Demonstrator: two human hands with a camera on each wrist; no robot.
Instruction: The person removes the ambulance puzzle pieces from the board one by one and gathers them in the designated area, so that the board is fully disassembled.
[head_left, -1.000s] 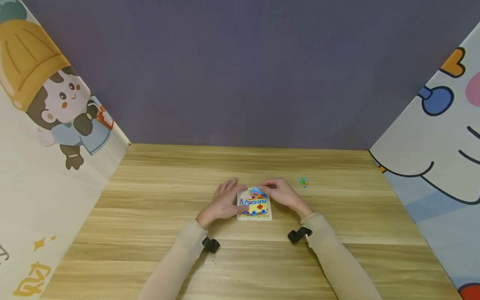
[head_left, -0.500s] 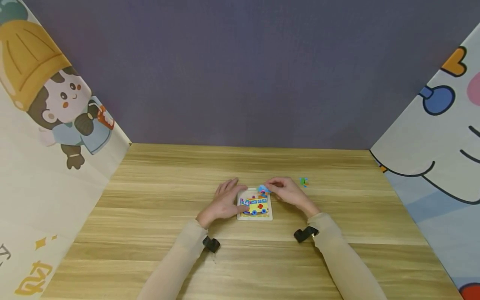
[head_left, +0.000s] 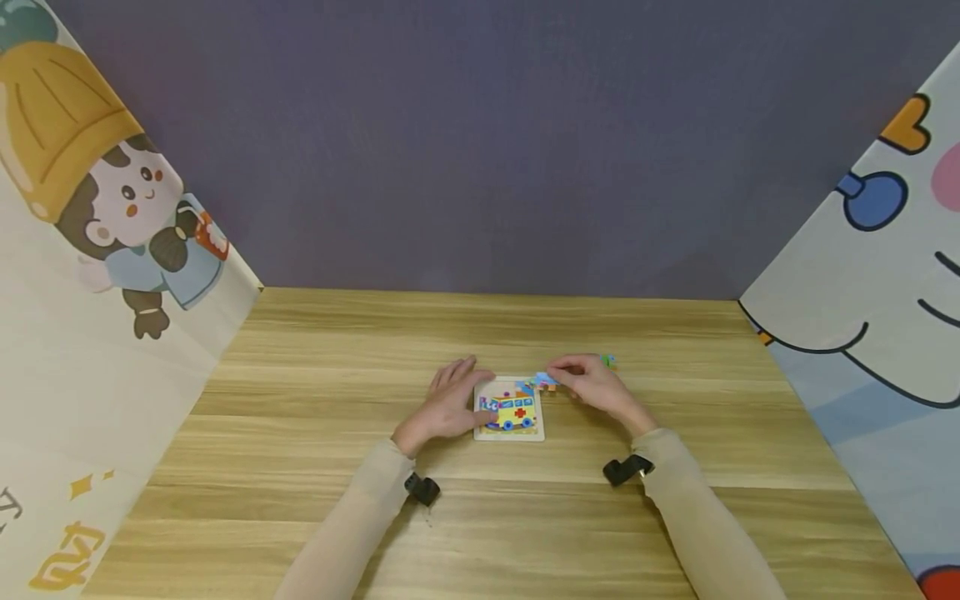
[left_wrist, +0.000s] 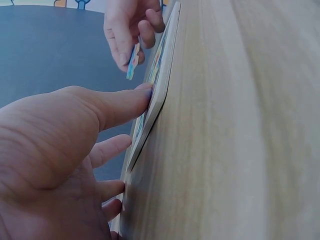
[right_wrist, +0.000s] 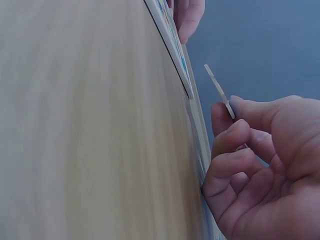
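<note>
A square jigsaw puzzle board (head_left: 512, 438) with a yellow ambulance picture lies on the table. My left hand (head_left: 444, 406) rests at its left side, thumb pressing on the board and the other fingers spread by the far-left edge. Between thumb and fingertips, my right hand (head_left: 594, 389) pinches a thin blue puzzle piece (head_left: 544, 382) just off the board's upper right corner. The left wrist view shows that puzzle piece (left_wrist: 133, 62) raised clear of the board (left_wrist: 161, 87). Edge-on in the right wrist view, the puzzle piece (right_wrist: 219, 89) is tilted.
Beyond my right hand lies a loose green and blue puzzle piece (head_left: 609, 361), partly hidden by that hand. A dark panel (head_left: 480, 167) rises behind the wooden table (head_left: 337, 333). Cartoon-printed walls (head_left: 75, 375) stand to the left and right.
My right hand has lifted the blue puzzle piece from the board's upper part and moved right with it, partly covering the loose piece. My left hand has stayed in place.
</note>
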